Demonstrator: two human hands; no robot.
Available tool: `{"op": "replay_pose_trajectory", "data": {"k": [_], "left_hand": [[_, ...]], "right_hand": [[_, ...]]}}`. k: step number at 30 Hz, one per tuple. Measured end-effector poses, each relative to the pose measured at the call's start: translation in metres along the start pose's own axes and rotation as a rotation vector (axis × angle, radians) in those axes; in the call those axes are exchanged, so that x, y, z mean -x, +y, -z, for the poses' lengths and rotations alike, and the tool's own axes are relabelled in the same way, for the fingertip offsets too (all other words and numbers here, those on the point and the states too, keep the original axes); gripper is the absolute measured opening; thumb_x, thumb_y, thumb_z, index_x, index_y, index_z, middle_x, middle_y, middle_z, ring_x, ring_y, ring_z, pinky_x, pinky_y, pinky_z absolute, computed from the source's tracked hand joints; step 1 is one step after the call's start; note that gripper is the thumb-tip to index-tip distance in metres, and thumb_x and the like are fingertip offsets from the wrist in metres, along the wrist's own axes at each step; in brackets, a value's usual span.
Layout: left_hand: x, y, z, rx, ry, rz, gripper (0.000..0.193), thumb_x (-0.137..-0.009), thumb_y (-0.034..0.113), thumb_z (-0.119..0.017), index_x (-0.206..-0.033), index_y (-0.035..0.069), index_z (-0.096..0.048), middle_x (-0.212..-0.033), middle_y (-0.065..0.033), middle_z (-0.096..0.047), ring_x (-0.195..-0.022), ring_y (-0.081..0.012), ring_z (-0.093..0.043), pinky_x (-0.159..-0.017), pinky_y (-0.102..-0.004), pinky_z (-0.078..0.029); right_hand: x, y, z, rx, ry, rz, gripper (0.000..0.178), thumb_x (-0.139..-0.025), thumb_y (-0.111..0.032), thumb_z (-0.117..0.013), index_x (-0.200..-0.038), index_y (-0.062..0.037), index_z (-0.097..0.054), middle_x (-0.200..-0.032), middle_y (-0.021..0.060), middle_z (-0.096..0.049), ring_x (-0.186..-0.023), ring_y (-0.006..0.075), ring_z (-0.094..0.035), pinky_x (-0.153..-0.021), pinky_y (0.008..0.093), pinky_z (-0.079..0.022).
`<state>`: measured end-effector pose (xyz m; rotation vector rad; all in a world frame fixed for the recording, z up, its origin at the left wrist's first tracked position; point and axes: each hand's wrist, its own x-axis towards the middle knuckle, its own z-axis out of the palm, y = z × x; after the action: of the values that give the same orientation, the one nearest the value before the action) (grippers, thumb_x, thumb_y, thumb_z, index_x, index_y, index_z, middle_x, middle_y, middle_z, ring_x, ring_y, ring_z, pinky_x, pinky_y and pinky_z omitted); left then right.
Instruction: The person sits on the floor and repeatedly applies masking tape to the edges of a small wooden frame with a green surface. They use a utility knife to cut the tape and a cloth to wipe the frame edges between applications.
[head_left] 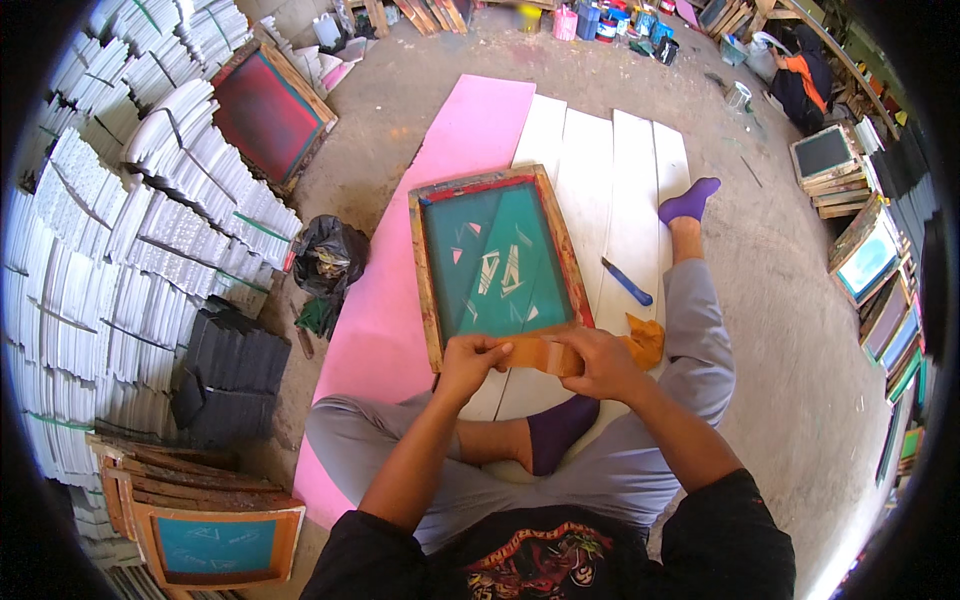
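Observation:
Over the near edge of a wooden screen-printing frame [421, 270], my two hands stretch a strip of brown packing tape [525, 353] between them. The end of the tape is pinched in the fingers of my left hand [470, 367]. My right hand [608, 366] is closed around the other end, where the tape appears to come off a roll largely hidden by the fingers. Green mesh fills the frame, with pale cut shapes showing in it. To its right lies a blue-handled knife [628, 282]. Beside my right hand rests a crumpled orange-brown piece [645, 340].
Pink sheet [480, 130] and white boards [590, 150] lie beneath the frame and my legs. Stacked white sheets [160, 230] line the left, near a black plastic bag [330, 255]. More frames [825, 160] lean at right. A person [803, 78] crouches far right.

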<state>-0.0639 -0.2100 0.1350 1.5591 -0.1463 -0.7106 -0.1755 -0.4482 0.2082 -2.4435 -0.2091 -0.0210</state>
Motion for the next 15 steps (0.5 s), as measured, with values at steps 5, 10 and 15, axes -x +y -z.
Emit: {"op": "replay_pose_trajectory", "data": {"k": [5,10,15], "left_hand": [[0.027,-0.015,0.004,0.06,-0.08,0.075,0.02,-0.092,0.013,-0.078,-0.085,-0.005,-0.074,-0.072,-0.008,-0.069,-0.063,-0.014,-0.064,-0.061,-0.0291,-0.052],[0.039,-0.038,0.033,0.176,-0.005,0.187,0.022,-0.091,0.016,-0.08,-0.09,-0.005,-0.073,-0.077,-0.0078,-0.069,-0.065,-0.0155,-0.064,-0.062,-0.03,-0.053],[0.044,-0.056,0.096,0.088,0.205,0.356,0.024,-0.09,0.018,-0.08,-0.093,-0.006,-0.074,-0.081,-0.0084,-0.071,-0.068,-0.0154,-0.066,-0.064,-0.0292,-0.055]], "right_hand": [[0.013,0.018,-0.001,0.127,-0.194,-0.004,0.064,-0.067,-0.022,-0.08,-0.129,-0.0135,-0.065,-0.11,0.0145,-0.073,-0.104,0.036,-0.069,-0.093,0.0474,-0.052],[0.029,0.062,-0.001,0.169,-0.33,-0.086,0.06,-0.067,-0.029,-0.08,-0.125,-0.0156,-0.069,-0.106,0.0139,-0.074,-0.102,0.0335,-0.07,-0.09,0.0489,-0.052],[0.05,0.122,0.02,0.265,-0.326,-0.187,0.061,-0.068,-0.041,-0.081,-0.123,-0.0155,-0.071,-0.106,0.0139,-0.074,-0.1,0.0346,-0.07,-0.092,0.0461,-0.049]]}}
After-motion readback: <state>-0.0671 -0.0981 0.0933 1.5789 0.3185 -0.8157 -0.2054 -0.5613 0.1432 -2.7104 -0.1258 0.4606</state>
